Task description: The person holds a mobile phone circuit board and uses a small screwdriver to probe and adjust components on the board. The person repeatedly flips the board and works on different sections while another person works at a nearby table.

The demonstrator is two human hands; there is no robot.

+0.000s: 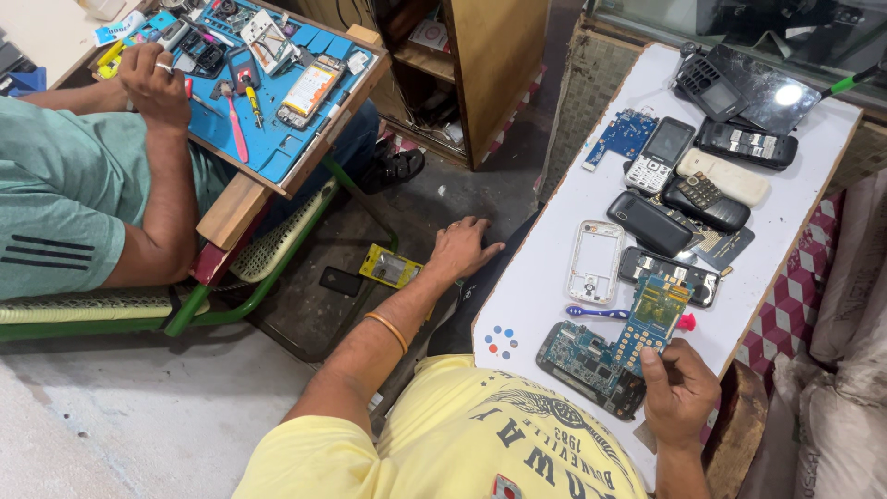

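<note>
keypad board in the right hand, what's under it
The keypad board, pinched by the right hand, lies across a larger circuit board and the white table. The part of that board beneath it is covered.

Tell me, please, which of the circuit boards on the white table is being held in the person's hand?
The blue-green board with the yellow patch, pinched at its lower end by the right hand. The larger board beside it and the small blue one far up the table lie untouched.

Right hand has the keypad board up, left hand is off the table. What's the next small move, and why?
Probably bring the left hand back up to steady the keypad board. The right hand pinches only its lower edge, so it tilts unsupported over the circuit board, while the left rests below the white table.
</note>
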